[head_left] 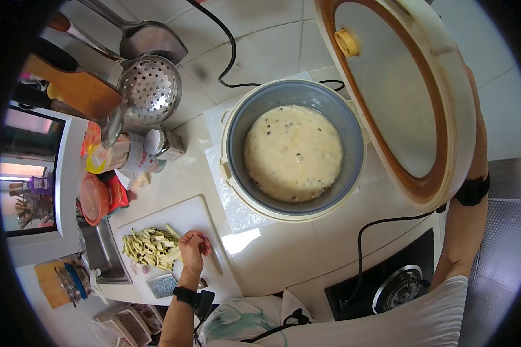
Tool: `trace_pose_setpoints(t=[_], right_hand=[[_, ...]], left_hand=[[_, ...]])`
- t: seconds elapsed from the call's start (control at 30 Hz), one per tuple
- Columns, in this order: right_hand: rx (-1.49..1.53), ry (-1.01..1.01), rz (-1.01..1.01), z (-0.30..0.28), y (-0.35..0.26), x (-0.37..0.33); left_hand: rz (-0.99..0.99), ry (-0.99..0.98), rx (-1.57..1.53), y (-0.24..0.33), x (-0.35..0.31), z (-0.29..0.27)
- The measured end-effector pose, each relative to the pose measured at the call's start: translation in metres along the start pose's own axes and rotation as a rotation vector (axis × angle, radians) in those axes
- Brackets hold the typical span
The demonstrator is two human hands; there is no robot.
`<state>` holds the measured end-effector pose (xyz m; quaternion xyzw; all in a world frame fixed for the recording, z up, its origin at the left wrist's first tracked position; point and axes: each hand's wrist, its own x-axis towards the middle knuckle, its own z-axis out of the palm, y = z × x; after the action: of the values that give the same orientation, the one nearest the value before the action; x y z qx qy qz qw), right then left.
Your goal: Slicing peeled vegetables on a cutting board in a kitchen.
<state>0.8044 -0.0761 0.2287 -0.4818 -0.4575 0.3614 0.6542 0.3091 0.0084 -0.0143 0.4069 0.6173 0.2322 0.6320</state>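
"What sort of room are you in?"
"A kitchen: I have a chopping board (192,213) and an open rice cooker (235,153) on the counter (283,254) before me, a sink (100,248) to my left and a gas burner (403,288) to my right."

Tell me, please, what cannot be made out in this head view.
Right hand: head view, hidden behind the raised lid.
Left hand: head view, too small to tell whether it holds anything.
Floor of the grey pot: head view, covered by the pale mixture.
Dark hob: head view, partly covered by the white clothing.
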Motion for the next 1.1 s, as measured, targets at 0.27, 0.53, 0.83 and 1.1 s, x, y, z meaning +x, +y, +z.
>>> trace_pose_setpoints(t=[0.27, 0.53, 0.83, 1.1], right_hand=[[0.011, -0.007, 0.013, 0.000, -0.003, -0.003], [0.116, -0.103, 0.040, -0.004, -0.002, 0.002], [0.090, -0.168, -0.034, -0.025, 0.014, 0.011], [0.123, 0.004, 0.054, -0.016, -0.001, 0.005]], left_hand=[[0.013, -0.010, 0.004, 0.000, 0.000, 0.002], [0.021, 0.023, -0.004, -0.002, -0.001, -0.006], [0.022, 0.022, -0.004, -0.001, 0.001, 0.000], [0.031, 0.004, 0.012, -0.003, 0.002, 0.000]])
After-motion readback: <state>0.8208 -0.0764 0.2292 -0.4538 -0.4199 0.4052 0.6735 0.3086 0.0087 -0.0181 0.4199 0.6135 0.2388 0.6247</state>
